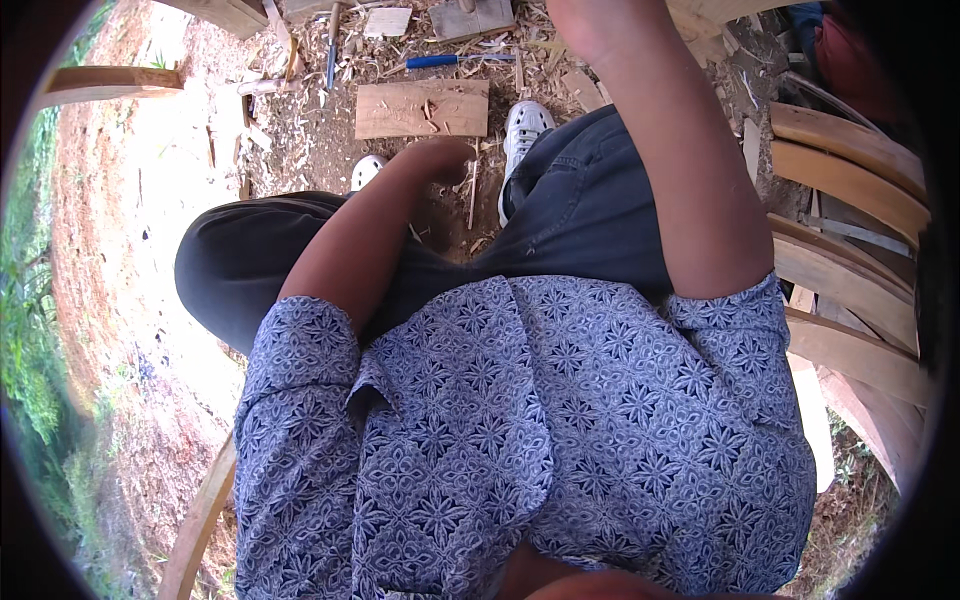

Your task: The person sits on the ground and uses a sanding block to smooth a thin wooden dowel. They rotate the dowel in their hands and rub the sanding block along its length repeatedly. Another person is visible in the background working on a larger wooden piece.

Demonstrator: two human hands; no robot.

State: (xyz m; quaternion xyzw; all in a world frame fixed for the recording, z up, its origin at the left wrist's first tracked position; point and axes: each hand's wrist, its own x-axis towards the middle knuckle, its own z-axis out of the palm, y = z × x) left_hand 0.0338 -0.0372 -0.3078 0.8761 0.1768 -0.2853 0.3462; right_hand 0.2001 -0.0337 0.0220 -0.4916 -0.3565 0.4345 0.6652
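One flat board (422, 108) at 12 o'clock, two white shoes (524, 125). Left hand (440, 160) curled, grip unclear; right hand (585, 20) cut off at 12 o'clock, cannot tell.

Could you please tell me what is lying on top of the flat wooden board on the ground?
Loose wood shavings lie on the wooden board. What is beneath it is hidden.
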